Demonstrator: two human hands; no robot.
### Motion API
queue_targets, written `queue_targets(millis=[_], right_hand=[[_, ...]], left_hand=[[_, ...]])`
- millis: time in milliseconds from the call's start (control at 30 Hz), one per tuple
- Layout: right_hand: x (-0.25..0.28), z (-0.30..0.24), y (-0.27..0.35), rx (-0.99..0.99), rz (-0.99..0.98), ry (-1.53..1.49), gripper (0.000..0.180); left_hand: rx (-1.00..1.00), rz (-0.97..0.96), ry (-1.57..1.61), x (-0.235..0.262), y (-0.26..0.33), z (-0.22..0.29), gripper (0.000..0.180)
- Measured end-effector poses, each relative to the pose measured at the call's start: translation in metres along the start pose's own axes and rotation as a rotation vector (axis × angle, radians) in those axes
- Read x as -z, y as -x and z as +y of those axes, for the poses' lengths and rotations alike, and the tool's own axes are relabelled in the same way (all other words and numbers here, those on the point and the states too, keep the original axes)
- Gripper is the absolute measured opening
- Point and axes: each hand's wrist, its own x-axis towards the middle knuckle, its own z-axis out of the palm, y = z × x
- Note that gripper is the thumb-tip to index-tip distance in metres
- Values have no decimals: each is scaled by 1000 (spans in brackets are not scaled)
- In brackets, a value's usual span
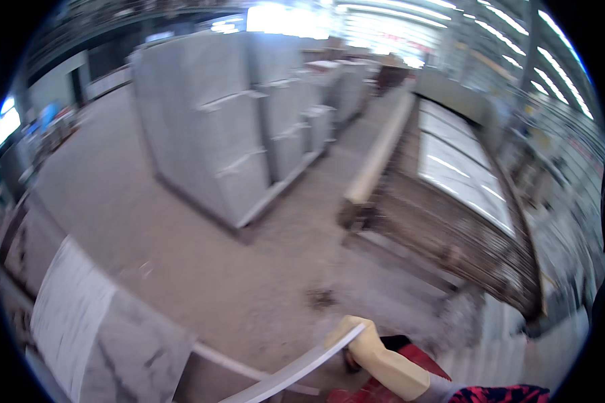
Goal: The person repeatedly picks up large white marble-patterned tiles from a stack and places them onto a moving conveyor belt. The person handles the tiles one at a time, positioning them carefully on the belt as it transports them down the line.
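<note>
My right hand [382, 359], in a cream rubber glove, comes in from the lower right below a dark sleeve with a red pattern. Its fingers are closed over the edge of a thin pale slab [296, 371], which shows edge-on and runs down past the lower rim of the picture. My left hand is out of sight. Something red [433, 361] lies under my right wrist; blur hides what it is. At the lower left stand grey-veined white marble-look slabs [141, 349], close to the held one.
Tall stacks of pale grey slabs [202, 127] rise from the dusty floor [114, 195] ahead. On the right a long brown roller table [437, 235] carries shiny white panels [457, 161]. A cream beam [383, 151] runs along its left side.
</note>
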Motion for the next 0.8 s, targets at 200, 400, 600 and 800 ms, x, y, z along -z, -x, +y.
queue_targets(millis=[200, 400, 600, 800], right_hand=[[119, -39, 41, 159, 305, -278, 19], [221, -74, 93, 298, 667, -70, 21], [310, -74, 130, 343, 999, -207, 17], [371, -90, 147, 343, 1275, -408, 31]], left_hand=[[-122, -347, -100, -116, 55, 18, 26], [-338, -521, -141, -240, 137, 28, 36], [-574, -769, -235, -338, 257, 38, 48], [-413, -973, -169, -410, 329, 22, 53]])
